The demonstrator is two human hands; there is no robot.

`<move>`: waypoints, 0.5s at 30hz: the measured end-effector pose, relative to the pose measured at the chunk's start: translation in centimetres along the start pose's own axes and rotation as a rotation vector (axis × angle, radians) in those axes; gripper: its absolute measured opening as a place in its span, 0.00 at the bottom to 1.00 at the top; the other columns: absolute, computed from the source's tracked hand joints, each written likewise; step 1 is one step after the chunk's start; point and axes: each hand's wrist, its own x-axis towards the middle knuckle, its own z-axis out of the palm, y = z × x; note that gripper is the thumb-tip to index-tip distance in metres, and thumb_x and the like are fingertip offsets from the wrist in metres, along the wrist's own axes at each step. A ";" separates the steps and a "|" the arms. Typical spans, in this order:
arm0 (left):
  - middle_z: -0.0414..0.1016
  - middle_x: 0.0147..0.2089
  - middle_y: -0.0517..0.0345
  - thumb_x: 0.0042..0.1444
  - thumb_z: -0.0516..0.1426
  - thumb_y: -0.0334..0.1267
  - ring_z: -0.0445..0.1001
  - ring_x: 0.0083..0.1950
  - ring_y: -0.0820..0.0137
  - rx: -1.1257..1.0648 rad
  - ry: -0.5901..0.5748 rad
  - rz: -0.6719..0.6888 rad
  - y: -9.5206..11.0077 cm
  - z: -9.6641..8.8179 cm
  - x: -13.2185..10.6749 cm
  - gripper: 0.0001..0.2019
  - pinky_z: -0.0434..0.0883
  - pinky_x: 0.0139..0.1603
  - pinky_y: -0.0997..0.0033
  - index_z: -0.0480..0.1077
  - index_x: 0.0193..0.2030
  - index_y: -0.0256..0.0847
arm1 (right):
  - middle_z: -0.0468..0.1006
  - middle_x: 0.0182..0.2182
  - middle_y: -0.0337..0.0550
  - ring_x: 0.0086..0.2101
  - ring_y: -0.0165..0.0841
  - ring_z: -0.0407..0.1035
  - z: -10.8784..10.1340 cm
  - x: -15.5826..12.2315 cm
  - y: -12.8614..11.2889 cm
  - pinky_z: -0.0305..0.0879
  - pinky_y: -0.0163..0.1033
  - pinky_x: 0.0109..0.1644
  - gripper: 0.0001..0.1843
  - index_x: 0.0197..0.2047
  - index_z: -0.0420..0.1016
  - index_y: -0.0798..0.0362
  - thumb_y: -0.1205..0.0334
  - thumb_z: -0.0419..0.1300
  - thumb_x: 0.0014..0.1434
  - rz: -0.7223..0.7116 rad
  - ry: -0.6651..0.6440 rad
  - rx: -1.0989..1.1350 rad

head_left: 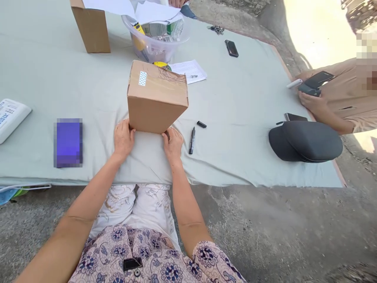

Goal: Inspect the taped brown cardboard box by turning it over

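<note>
A closed brown cardboard box (156,98) stands on the pale green cloth (235,165) straight ahead of me, with a white label on its top and tape across it. My left hand (123,139) lies against the box's near lower left corner. My right hand (172,145) has its fingers on the near lower right edge. Just right of that hand lie a black marker (192,140) and its black cap (202,124), neither touching me. Behind the box is a printed sheet of paper (188,71), partly hidden.
A clear plastic tub (154,39) of bottles and papers and another cardboard box (91,29) stand at the far side. A black cap (306,141) lies right, a pixelated blue object (68,142) left. A co-worker's hand (313,103) holds a phone at the cloth's right edge.
</note>
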 end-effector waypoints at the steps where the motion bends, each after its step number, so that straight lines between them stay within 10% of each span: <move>1: 0.78 0.45 0.47 0.62 0.55 0.37 0.76 0.52 0.55 0.012 0.016 -0.022 0.0 0.1 -0.1 0.11 0.68 0.64 0.46 0.70 0.49 0.40 | 0.83 0.46 0.51 0.53 0.43 0.74 0.1 -0.1 0.0 0.65 0.51 0.62 0.14 0.46 0.77 0.51 0.57 0.52 0.69 0.001 0.010 -0.006; 15: 0.81 0.48 0.48 0.66 0.50 0.60 0.78 0.53 0.61 -0.139 0.333 0.207 0.9 -1.1 -0.9 0.25 0.72 0.59 0.56 0.75 0.52 0.42 | 0.79 0.44 0.49 0.45 0.38 0.74 -1.4 -1.6 -1.5 0.73 0.45 0.44 0.21 0.54 0.73 0.48 0.48 0.55 0.63 -0.123 0.308 0.412</move>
